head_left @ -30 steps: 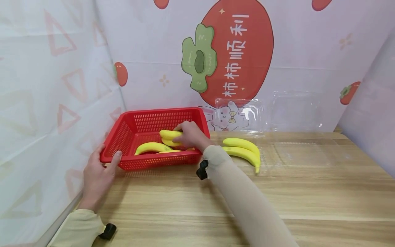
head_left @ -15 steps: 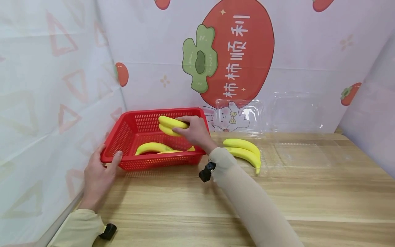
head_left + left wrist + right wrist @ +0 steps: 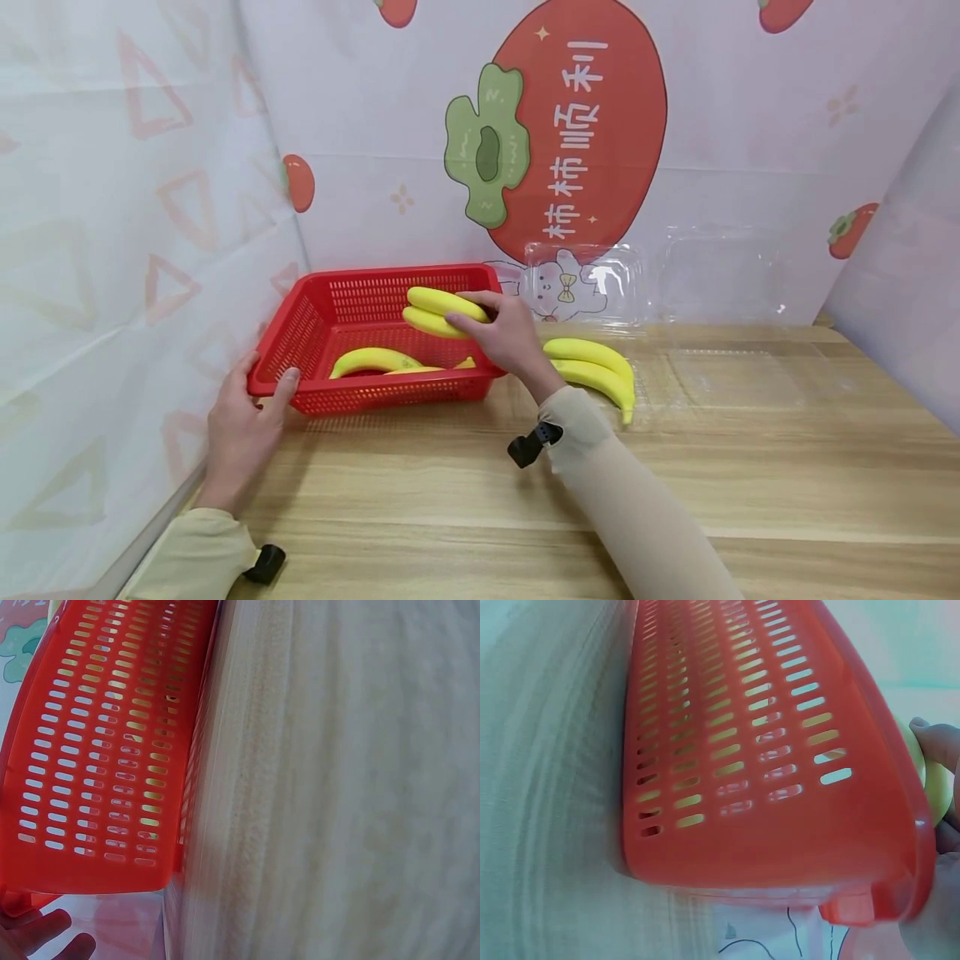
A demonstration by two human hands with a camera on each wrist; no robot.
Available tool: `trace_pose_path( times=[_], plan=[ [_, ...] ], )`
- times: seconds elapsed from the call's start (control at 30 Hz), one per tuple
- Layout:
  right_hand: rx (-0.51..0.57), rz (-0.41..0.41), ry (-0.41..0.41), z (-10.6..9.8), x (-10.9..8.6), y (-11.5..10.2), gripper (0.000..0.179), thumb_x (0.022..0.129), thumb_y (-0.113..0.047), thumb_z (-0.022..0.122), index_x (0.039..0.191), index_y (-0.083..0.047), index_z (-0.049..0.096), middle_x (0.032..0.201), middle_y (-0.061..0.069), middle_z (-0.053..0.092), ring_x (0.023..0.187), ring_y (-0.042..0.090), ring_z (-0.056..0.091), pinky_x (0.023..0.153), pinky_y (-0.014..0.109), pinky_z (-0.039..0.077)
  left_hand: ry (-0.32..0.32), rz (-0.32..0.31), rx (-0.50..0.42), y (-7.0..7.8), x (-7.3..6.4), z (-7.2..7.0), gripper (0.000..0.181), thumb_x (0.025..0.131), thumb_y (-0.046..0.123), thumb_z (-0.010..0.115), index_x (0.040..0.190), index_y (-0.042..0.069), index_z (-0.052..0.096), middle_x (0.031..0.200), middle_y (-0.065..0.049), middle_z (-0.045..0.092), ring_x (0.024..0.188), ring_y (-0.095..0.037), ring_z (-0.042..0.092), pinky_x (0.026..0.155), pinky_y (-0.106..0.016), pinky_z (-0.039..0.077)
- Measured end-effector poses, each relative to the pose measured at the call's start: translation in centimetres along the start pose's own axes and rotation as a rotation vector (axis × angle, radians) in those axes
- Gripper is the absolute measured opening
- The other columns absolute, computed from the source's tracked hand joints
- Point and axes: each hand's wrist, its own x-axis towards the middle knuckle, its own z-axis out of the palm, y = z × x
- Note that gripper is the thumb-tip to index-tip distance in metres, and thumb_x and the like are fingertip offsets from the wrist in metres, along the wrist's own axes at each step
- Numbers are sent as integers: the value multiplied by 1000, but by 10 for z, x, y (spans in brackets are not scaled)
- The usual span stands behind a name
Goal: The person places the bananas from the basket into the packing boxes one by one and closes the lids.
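Observation:
My right hand [image 3: 510,333] grips a pair of yellow bananas [image 3: 442,312] above the right end of a red plastic basket [image 3: 390,385]. In the right wrist view, part of those bananas [image 3: 937,791] shows past the basket's rim, beside my fingers. My left hand [image 3: 247,425] holds the basket's near left corner, thumb over the rim; only some of its fingertips [image 3: 49,930] appear in the left wrist view. More bananas [image 3: 375,359] lie inside the basket, partly hidden by its front wall. Right of the basket, another pair of bananas [image 3: 592,371] lies in a clear plastic box.
Two clear plastic clamshell boxes stand at the back, their lids raised against the printed backdrop; the right one [image 3: 735,375] shows the tabletop through it. A wooden table [image 3: 450,517] spreads in front. White fabric walls [image 3: 112,250] close in the left and right sides.
My right hand has lifted the pair of bananas from inside the basket and moved right with it, toward the basket's right rim. My left hand has stayed on the basket's corner.

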Motion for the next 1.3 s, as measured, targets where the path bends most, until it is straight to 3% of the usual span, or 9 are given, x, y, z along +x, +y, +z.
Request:
trace_pose_path(
  times=[0.37, 1.03, 1.3],
  plan=[
    [111, -25, 34, -8, -13, 13, 44, 95, -36, 80, 136, -21, 74, 122, 3, 70, 108, 24, 64, 88, 31, 63, -1, 12, -1, 2, 0, -1, 80, 106, 47, 60, 167, 6, 29, 160, -30, 46, 137, -46, 53, 116, -66, 44],
    [73, -2, 26, -8, -17, 21, 46, 95, -40, 79, 138, -26, 72, 125, 2, 67, 113, 24, 63, 91, 34, 64, -33, -5, -6, 1, -3, 0, 81, 106, 48, 59, 168, 6, 26, 161, -29, 45, 139, -47, 52, 116, -66, 45],
    [79, -12, 20, -7, -16, 21, 45, 95, -40, 79, 137, -27, 72, 124, 2, 67, 113, 24, 63, 91, 34, 64, -15, -3, -7, 0, -2, -1, 81, 106, 48, 60, 168, 7, 28, 161, -29, 46, 140, -46, 51, 117, -65, 44]
  ],
)
